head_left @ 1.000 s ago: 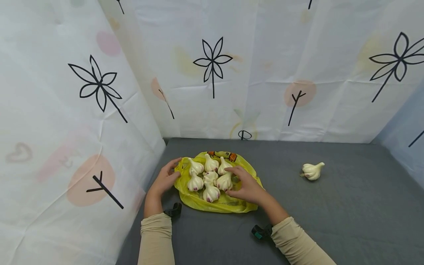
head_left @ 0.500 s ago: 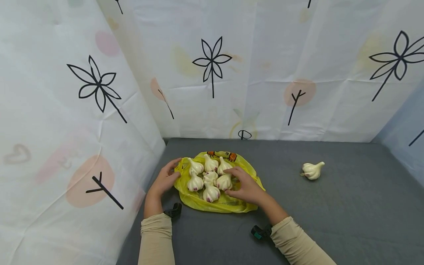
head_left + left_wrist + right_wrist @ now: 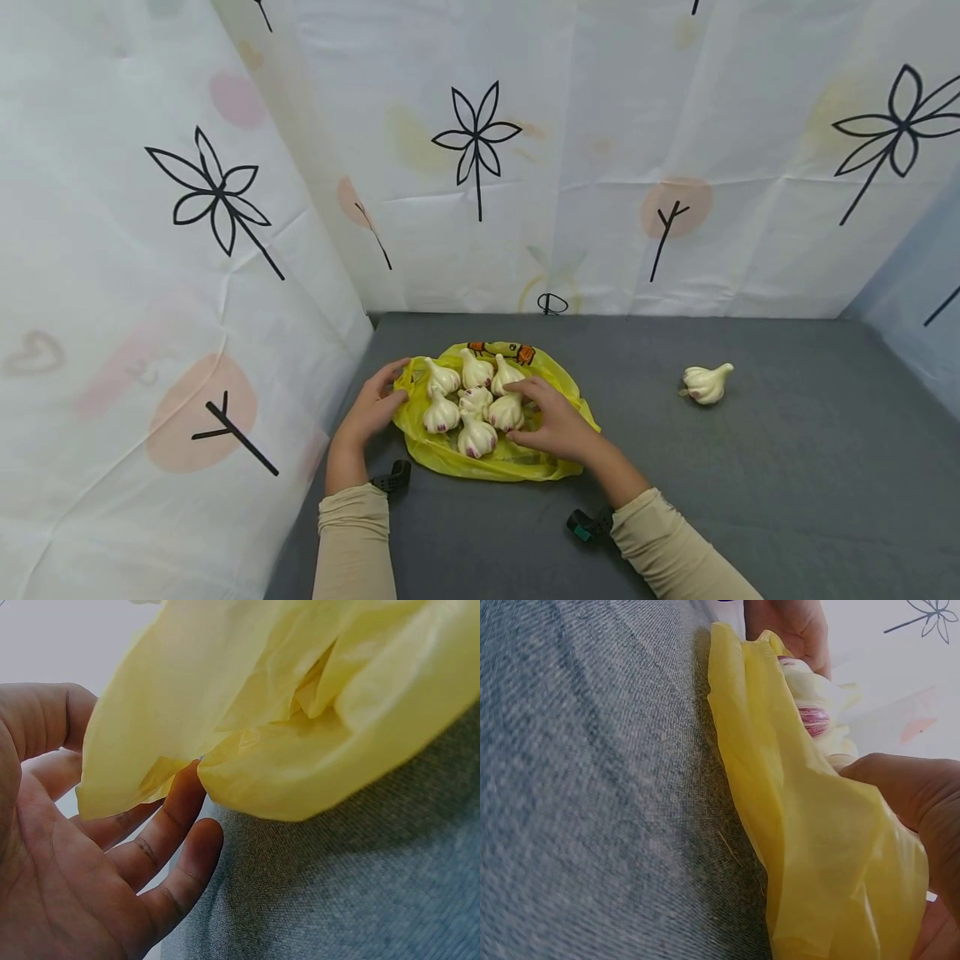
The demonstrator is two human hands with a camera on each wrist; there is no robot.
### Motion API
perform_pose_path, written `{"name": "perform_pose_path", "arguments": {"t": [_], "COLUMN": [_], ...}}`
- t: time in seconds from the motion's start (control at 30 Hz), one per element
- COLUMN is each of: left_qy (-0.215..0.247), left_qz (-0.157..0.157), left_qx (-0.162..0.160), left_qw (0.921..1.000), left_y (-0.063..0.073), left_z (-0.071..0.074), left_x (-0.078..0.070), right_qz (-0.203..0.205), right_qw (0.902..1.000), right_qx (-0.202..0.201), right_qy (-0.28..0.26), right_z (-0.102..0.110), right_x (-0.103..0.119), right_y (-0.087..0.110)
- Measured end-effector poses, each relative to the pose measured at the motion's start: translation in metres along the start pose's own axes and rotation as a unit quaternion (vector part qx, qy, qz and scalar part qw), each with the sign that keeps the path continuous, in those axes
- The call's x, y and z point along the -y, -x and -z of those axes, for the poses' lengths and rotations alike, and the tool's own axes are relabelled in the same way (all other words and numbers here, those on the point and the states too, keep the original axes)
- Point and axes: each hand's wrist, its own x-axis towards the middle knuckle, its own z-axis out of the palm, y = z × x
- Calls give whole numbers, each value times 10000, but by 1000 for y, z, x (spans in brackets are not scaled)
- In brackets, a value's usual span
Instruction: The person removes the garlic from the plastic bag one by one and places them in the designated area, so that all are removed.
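Unmoved from a second ago, suggesting a pause: with left hand half-curled at the edge of the yellow bag, unclear whether pinching, and right hand curled round a garlic bulb lying inside.

I read the yellow plastic bag as thin film: creased, slightly translucent, soft gloss along the near folds. Garlic bulbs in it look smooth, papery-skinned, faint sheen; I get the same finish on the lone garlic bulb at far right. Table cover is grey cloth, matt; close up I see a rough, coarse weave. Far backdrop and left side sheet: matt, printed, fabric-like, creased. Sleeves: matt beige cloth, wrinkled. Wrist cameras: black, plastic-looking.
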Motion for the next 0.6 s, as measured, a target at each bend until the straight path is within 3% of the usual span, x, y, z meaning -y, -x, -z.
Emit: {"name": "perform_pose_path", "arguments": {"t": [0.6], "left_qy": [-1], "left_qz": [54], "left_qx": [-17], "left_qw": [10000], "left_y": [-2], "left_z": [0], "left_x": [2], "right_qz": [143], "right_qw": [9998], "right_qx": [-126], "right_qy": [75], "right_z": [-2], "right_x": [0], "right_y": [-1]}}
